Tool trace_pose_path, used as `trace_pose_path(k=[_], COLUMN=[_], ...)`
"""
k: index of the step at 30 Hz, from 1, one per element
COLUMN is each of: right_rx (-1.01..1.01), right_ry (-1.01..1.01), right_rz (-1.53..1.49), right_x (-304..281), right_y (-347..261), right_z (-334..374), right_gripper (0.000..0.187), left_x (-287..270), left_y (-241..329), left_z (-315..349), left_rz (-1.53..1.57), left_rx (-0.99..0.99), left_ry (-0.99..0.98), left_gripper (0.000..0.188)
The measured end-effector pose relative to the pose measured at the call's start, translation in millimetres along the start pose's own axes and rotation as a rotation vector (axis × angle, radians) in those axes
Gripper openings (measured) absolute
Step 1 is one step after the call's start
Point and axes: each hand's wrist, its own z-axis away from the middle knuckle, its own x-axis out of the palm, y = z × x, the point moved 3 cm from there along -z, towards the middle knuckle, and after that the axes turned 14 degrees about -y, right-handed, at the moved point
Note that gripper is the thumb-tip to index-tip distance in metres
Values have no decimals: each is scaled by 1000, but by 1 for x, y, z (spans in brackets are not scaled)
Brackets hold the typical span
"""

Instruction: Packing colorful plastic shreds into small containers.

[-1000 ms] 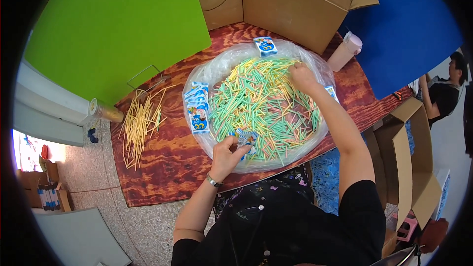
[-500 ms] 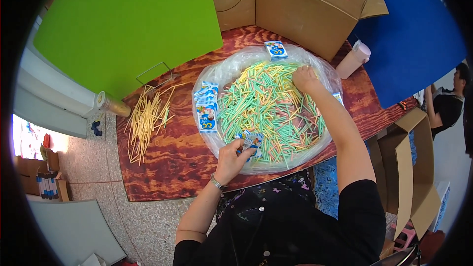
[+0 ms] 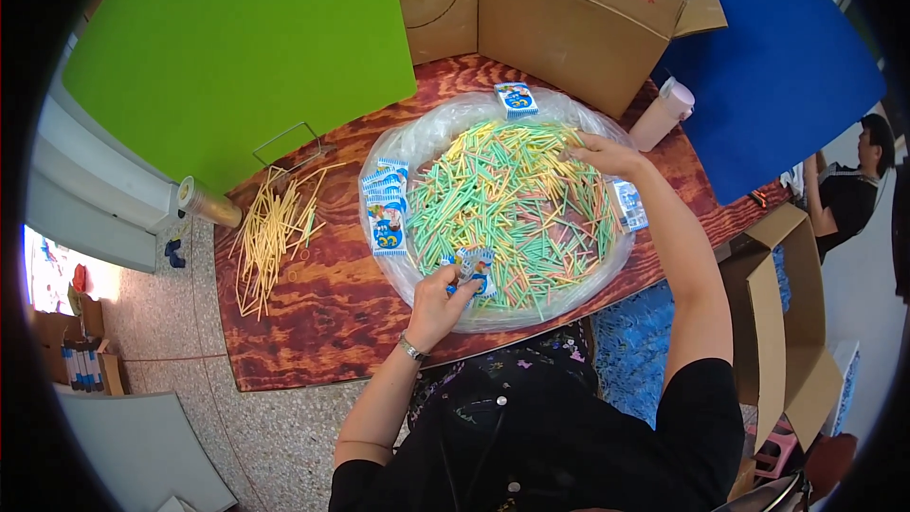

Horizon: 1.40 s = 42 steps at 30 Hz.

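A heap of thin green, yellow and pink sticks (image 3: pixel 512 209) fills a wide clear plastic bag (image 3: pixel 387 154) with its rim rolled outward. At the near left edge of the heap, my left hand (image 3: pixel 438 308) is closed on a small blue-and-white printed packet (image 3: pixel 472 270). My right hand (image 3: pixel 607 154) lies over the far right part of the heap, fingers stretched out and apart, their tips touching the sticks. More such packets (image 3: pixel 387 213) lie overlapped on the bag's left rim. A single packet (image 3: pixel 517 100) rests on the far rim, and another packet (image 3: pixel 629 206) on the right rim.
Pale yellow sticks (image 3: pixel 270 246) lie loose on the red-brown wood-grain table (image 3: pixel 322 332), beside a clear cylindrical container (image 3: pixel 207 204). A pink bottle (image 3: pixel 664 116) and a cardboard box (image 3: pixel 573 28) stand behind. An open carton (image 3: pixel 782 322) is at right; another person (image 3: pixel 848 185) is farther off.
My right hand has drawn slightly right and its fingers have straightened. The packet on the right rim now shows more fully. My left hand keeps its packet; the whole view has shifted a little.
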Motion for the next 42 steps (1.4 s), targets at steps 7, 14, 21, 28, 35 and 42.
trace_pose_path(k=[7,14,21,28,35,42], right_rx=[248,338,516,58,-257,-105], right_ry=[-261,-100,-243,-262,-460,-530], right_rz=[-371,1111,1477,741,712,879], right_x=[9,58,94,55,91,101], right_y=[-10,-14,4,-154,-214,-222], right_z=[27,11,6,36,27,13], right_gripper=[29,16,13,22,19,15], left_x=[2,6,-8,-10,-12,-14], left_y=[-10,-16,12,5,16,20], left_z=[2,3,3,-1,-8,-2], left_rz=[66,152,-161,-265,-272,-299], left_rx=[-66,-53,146,188,164,211], left_ry=[-34,-5,137,232,212,230], left_gripper=[24,21,20,22,26,25])
